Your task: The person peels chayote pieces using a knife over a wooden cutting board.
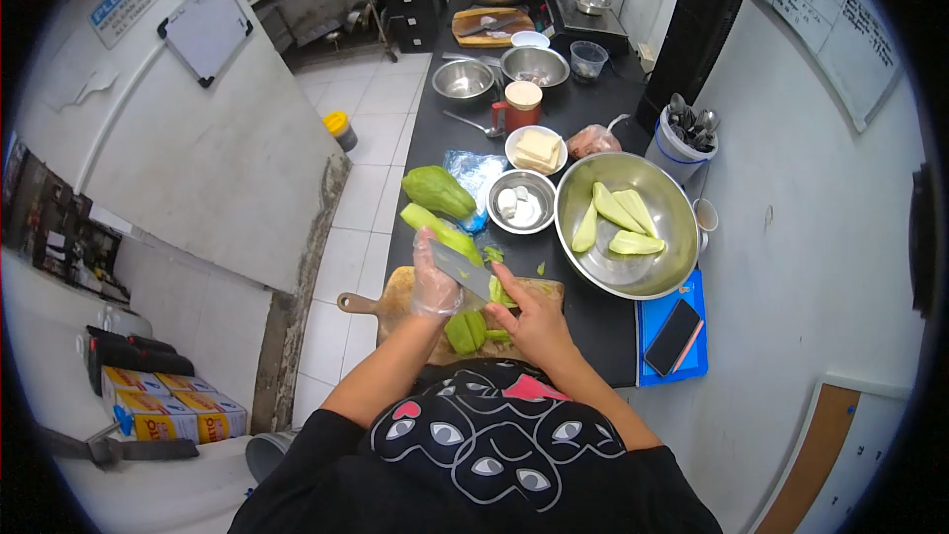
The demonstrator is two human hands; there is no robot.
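Note:
My left hand (433,282), in a clear plastic glove, is closed around one end of a broad-bladed knife (463,271), its handle hidden. At the blade's other end, my bare right hand (534,314) pinches a pale green slice (499,291) between thumb and fingers. Both hands are over a wooden cutting board (397,299). More green pieces (463,332) lie on it, close to my body. Just beyond the board is a long peeled green piece (442,230), and behind that a whole green fruit (438,191), resembling an unripe papaya.
A large steel bowl (647,277) at right holds several peeled wedges (615,208). A small bowl of white pieces (521,202), a bowl of pale blocks (536,150) and a red mug (522,107) stand farther back. A phone (674,336) lies on a blue folder (692,297) at the right edge.

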